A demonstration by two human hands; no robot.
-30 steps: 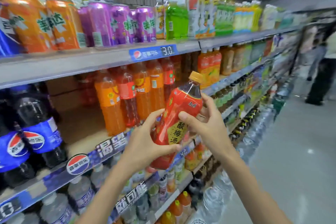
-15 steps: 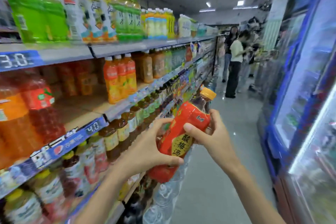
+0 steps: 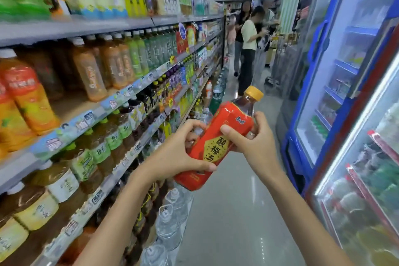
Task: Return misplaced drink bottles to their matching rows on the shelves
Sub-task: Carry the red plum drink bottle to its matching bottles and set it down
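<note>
I hold a red-labelled bottle (image 3: 218,144) with a yellow cap and dark drink, tilted with its cap up to the right, over the aisle. My left hand (image 3: 179,153) wraps its lower half from the left. My right hand (image 3: 252,138) grips its upper half, thumb across the label. The shelves (image 3: 121,24) run along my left, with rows of orange, amber, green and dark tea bottles (image 3: 112,136). Large water bottles (image 3: 170,224) stand on the bottom row.
Blue-framed glass-door coolers (image 3: 336,75) line the right side of the narrow aisle. Several people (image 3: 250,49) stand at the far end of the aisle. The grey floor (image 3: 233,211) runs between shelves and coolers.
My view has swung right along the aisle, from the soda rows to the tea rows and coolers. Both hands keep the same hold on the red bottle.
</note>
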